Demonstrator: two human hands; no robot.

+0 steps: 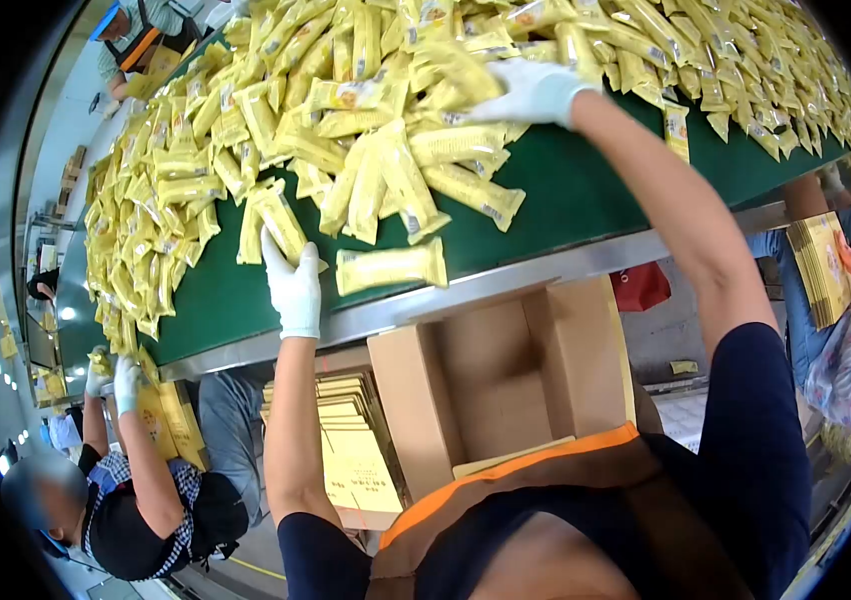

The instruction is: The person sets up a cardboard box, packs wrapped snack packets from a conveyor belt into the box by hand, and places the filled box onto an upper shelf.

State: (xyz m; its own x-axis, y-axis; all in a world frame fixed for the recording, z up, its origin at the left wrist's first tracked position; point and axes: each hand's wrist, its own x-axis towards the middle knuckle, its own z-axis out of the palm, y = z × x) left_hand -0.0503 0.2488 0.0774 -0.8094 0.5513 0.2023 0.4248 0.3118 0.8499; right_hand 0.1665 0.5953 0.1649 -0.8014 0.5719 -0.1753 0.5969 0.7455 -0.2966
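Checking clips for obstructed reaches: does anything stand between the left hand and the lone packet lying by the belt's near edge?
Little: one end of the tilted packet touching the left hand pokes into the narrow gap; otherwise only bare green belt shows. Nothing covers the lone packet.

A factory: workers (pixel 141 535) (some gloved) line a belt (pixel 586 210) of packets (pixel 404 175).

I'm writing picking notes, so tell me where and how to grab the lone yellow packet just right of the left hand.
Pinch the yellow packet across its middle, probably best from the near side, over the metal rail. It lies flat, long sides roughly along the rail, while other packets lie beyond it; its narrow width should suit a pinch.
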